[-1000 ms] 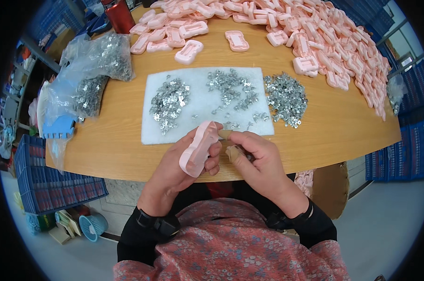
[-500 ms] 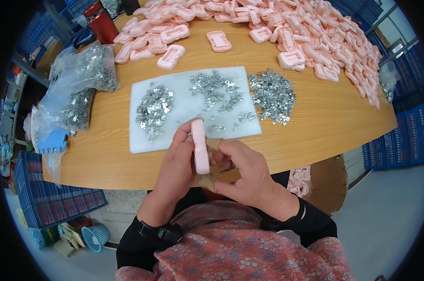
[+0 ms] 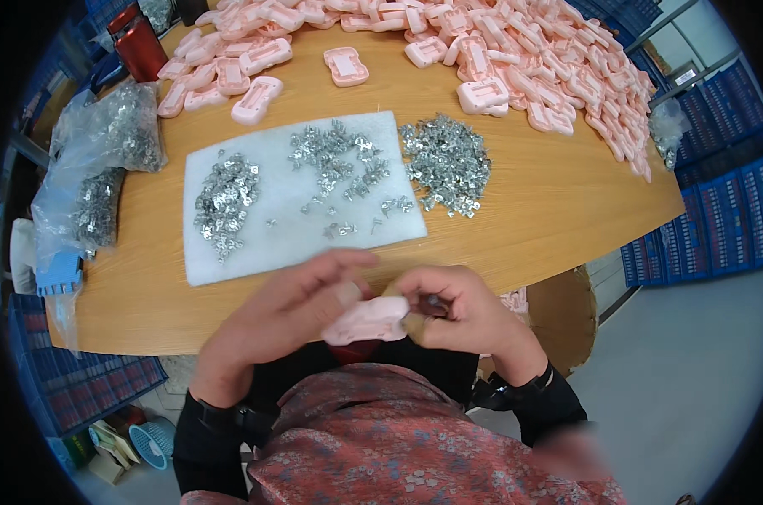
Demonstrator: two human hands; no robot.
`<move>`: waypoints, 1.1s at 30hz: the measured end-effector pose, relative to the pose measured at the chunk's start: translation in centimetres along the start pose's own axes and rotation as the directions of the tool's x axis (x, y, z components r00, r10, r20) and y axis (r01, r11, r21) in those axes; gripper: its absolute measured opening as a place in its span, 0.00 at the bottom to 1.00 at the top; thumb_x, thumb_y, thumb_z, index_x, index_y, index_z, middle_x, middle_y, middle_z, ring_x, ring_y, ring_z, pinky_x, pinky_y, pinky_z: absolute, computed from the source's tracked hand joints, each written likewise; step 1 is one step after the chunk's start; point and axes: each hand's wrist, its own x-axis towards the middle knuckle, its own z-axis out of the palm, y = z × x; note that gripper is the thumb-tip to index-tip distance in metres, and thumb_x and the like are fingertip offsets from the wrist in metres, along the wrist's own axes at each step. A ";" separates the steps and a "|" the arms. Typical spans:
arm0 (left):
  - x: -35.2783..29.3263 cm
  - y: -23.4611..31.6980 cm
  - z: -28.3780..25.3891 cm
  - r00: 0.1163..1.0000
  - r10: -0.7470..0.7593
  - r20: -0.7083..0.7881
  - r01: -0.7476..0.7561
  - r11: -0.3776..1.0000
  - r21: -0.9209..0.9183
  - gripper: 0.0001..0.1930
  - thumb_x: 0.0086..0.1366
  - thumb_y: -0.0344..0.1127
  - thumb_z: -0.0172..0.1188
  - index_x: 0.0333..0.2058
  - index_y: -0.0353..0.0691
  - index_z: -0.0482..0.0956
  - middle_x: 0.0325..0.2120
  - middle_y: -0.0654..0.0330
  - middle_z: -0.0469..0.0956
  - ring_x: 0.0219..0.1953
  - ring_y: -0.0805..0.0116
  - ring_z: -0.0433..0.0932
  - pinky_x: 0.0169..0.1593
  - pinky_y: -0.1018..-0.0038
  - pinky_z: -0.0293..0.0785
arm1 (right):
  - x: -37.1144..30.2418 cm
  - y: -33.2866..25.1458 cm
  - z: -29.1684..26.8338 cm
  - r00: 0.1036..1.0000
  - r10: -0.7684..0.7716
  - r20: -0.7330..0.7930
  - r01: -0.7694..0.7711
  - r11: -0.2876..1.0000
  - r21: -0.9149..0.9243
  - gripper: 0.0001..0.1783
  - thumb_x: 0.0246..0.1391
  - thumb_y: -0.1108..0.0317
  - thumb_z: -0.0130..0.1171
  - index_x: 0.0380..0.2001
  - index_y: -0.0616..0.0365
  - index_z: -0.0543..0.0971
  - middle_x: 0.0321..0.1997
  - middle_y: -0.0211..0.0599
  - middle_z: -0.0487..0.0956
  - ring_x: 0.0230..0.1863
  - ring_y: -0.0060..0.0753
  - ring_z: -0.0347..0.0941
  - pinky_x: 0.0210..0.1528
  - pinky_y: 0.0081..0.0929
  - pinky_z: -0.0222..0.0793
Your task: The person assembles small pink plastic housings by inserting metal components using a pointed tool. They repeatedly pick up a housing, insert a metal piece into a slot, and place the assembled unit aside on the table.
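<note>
A pink plastic shell (image 3: pixel 366 323), hollow side showing, is in front of me just off the table's near edge. My left hand (image 3: pixel 285 311) is on its left end, thumb against the shell and upper fingers stretched out, a little blurred. My right hand (image 3: pixel 470 313) has its fingers curled, the covered tips touching the shell's right end. Small shiny metal pieces (image 3: pixel 434 305) show inside those curled fingers; their exact shape is hard to make out. Beyond my hands, a white foam sheet (image 3: pixel 285 223) bears loose heaps of small metal clips (image 3: pixel 227 198).
Another heap of metal clips (image 3: pixel 449 164) lies right of the sheet. Pink shells (image 3: pixel 558 67) pile along the table's far side. Bags of metal parts (image 3: pixel 104 135) and a red bottle (image 3: pixel 137 46) stand left. Below are a cardboard box (image 3: pixel 567 328) and blue crates (image 3: pixel 91 374).
The shell has turned from edge-on to hollow side showing and come down nearer my body. My left fingers have stretched out over it. The table has shifted left in view.
</note>
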 end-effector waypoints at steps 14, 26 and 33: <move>0.0 -5.3 -2.2 0.997 0.037 -0.061 -0.071 0.614 -0.786 0.35 0.75 0.61 0.33 0.67 0.39 0.58 0.37 0.52 0.79 0.37 0.60 0.81 0.42 0.64 0.79 | 3.9 1.1 -3.9 0.907 -0.161 -0.390 -0.040 0.887 -0.460 0.08 0.55 0.73 0.62 0.39 0.63 0.80 0.29 0.28 0.78 0.31 0.15 0.71 0.34 0.18 0.68; 0.3 -5.5 -2.4 0.996 0.032 -0.080 -0.082 0.630 -0.772 0.33 0.75 0.61 0.32 0.62 0.40 0.65 0.37 0.50 0.79 0.36 0.58 0.81 0.37 0.63 0.79 | 4.0 1.7 -3.5 0.863 -0.186 -0.470 -0.046 0.896 -0.441 0.10 0.54 0.76 0.63 0.41 0.64 0.81 0.30 0.27 0.78 0.31 0.14 0.71 0.35 0.16 0.68; 0.6 -5.8 -2.3 0.993 0.057 -0.100 -0.113 0.629 -0.769 0.32 0.75 0.60 0.30 0.61 0.40 0.66 0.34 0.49 0.79 0.31 0.57 0.81 0.34 0.63 0.79 | 4.9 2.1 -3.6 0.831 -0.322 -0.453 -0.102 0.713 -0.693 0.15 0.47 0.79 0.63 0.41 0.60 0.80 0.32 0.41 0.77 0.32 0.35 0.76 0.36 0.28 0.73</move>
